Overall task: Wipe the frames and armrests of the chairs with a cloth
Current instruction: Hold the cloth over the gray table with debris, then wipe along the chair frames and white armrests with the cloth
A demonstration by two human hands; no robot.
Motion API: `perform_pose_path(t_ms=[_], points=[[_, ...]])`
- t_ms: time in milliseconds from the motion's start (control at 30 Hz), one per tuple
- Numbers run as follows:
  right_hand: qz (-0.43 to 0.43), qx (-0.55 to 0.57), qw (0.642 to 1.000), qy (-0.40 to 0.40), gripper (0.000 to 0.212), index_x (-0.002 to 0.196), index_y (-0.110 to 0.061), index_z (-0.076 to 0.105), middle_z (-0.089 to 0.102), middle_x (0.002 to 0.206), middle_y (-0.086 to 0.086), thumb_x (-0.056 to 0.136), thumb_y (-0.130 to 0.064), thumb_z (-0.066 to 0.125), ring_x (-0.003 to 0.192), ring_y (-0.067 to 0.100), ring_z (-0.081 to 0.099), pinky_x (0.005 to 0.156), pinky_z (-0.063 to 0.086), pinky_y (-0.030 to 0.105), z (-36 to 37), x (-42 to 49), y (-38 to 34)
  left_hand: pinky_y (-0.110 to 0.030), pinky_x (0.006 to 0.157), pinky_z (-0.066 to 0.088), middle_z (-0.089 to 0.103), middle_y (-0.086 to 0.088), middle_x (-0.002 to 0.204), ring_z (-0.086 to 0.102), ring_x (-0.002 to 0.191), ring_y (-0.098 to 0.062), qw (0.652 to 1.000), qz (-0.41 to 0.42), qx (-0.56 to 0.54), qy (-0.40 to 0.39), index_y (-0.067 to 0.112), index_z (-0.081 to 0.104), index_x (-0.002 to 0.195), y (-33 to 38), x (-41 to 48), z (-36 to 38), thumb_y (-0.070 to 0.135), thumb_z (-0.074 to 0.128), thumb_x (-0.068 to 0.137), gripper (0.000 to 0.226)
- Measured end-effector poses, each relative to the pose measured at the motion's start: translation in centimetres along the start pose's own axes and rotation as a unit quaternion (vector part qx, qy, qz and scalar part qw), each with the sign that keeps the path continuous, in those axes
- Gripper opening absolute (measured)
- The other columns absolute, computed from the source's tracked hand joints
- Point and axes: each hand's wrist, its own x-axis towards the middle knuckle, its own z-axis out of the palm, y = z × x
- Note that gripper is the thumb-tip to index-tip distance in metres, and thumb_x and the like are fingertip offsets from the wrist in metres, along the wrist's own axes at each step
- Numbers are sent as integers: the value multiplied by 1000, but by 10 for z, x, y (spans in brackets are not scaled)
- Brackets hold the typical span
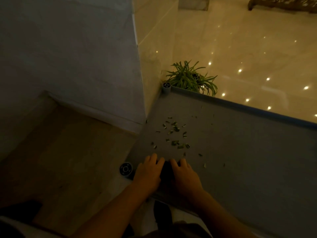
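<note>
Both my hands rest side by side on a grey flat surface (240,143) near its front left corner. My left hand (148,172) and my right hand (184,177) press on a dark object (165,170) between them, possibly a cloth; dim light hides its shape. Several small green leaf scraps (173,134) lie scattered on the grey surface just beyond my fingers. An ornate dark wooden chair frame (283,4) shows at the top right corner, far from my hands.
A green potted plant (190,78) stands behind the surface's far left corner. Round grey corner posts (166,86) (126,169) mark the surface's left edge. A grey wall (68,57) fills the left. Glossy beige floor (248,48) lies beyond.
</note>
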Motion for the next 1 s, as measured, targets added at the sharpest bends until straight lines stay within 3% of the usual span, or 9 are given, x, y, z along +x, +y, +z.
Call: perform_pose_path(t_ms=[133,233,300,400,567,667,733,833,1000], points=[[-4,17,1000,-13,36,117,-20,43,52,111,9,89,-36,57,86,28,56,63,40,34,-16,12,-2,-37,64,38,49,-9,107,50,94,-30,999,-3,-48,-4,19,39,96,0,2,-15,19,53,82,19],[-33,72,997,-5,28,111,-21,48,54,106,6,86,-29,58,82,26,55,63,42,34,-37,30,-17,-36,60,33,52,-10,99,51,85,-29,994,-11,-98,39,21,30,84,-9,-5,-35,19,47,83,17],[-84,103,991,12,21,103,-23,51,57,102,4,84,-22,60,79,22,54,62,44,35,-54,43,-37,-36,61,31,53,-12,97,51,83,-31,986,-40,-131,99,16,38,87,-19,-13,-55,18,48,83,10],[-204,112,973,-6,22,101,-25,55,59,97,-1,83,-17,62,78,21,57,62,45,35,-70,72,-93,-35,61,35,54,-14,95,52,78,-31,957,-151,-182,170,12,46,92,-58,-43,-83,15,51,83,11],[-382,48,916,-110,22,111,-19,56,59,100,6,91,-27,58,74,19,55,62,42,31,-23,93,-225,-35,64,47,57,-6,99,55,79,-23,908,-335,-166,187,18,48,97,-143,-146,-78,27,49,86,14],[-414,41,880,-229,28,116,-10,53,58,110,13,93,-24,58,87,26,60,73,48,35,34,78,-295,-35,64,46,58,-8,105,56,86,-25,877,-428,-166,143,16,48,105,-188,-209,-47,29,49,89,21],[-439,8,856,-273,18,103,-15,51,58,98,6,93,-29,56,78,20,60,67,52,36,70,66,-329,-37,69,48,56,-10,112,55,94,-27,859,-464,-181,119,14,49,110,-211,-242,-20,27,48,90,23],[-458,-31,834,-307,15,95,-22,46,51,85,-7,92,-33,55,67,8,54,52,37,23,110,52,-369,-39,80,51,54,-10,117,52,104,-28,838,-495,-208,100,14,49,118,-237,-280,17,22,49,90,29],[-461,-87,830,-300,27,114,-19,50,57,111,4,91,-29,58,96,22,60,73,47,32,165,46,-441,-41,80,51,52,-11,114,52,102,-28,809,-514,-254,131,13,49,118,-300,-330,60,16,54,87,32]])
